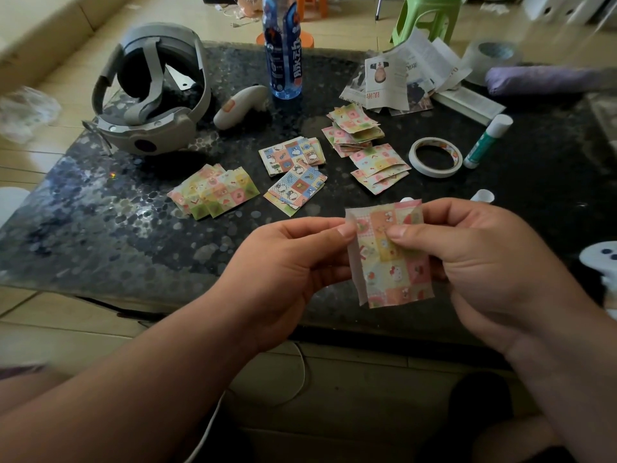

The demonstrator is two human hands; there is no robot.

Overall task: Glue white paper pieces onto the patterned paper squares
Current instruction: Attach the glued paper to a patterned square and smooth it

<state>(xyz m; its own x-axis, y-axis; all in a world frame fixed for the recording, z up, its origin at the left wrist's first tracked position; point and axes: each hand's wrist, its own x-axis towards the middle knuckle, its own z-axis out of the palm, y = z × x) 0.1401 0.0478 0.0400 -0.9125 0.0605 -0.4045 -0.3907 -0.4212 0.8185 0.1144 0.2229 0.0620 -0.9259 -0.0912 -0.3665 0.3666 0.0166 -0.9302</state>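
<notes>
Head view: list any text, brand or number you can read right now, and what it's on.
"脉动": large white characters running up the blue label of the bottle; the smaller print on that label is too small to read.
Print and a red heading on the newspaper scraps: too blurred to read.
No legible text on the glue stick, tape roll, headset or the held patterned square.

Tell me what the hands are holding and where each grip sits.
Both hold one patterned paper square with white paper behind it. The left hand pinches the upper left edge; the right hand pinches near the top middle.
</notes>
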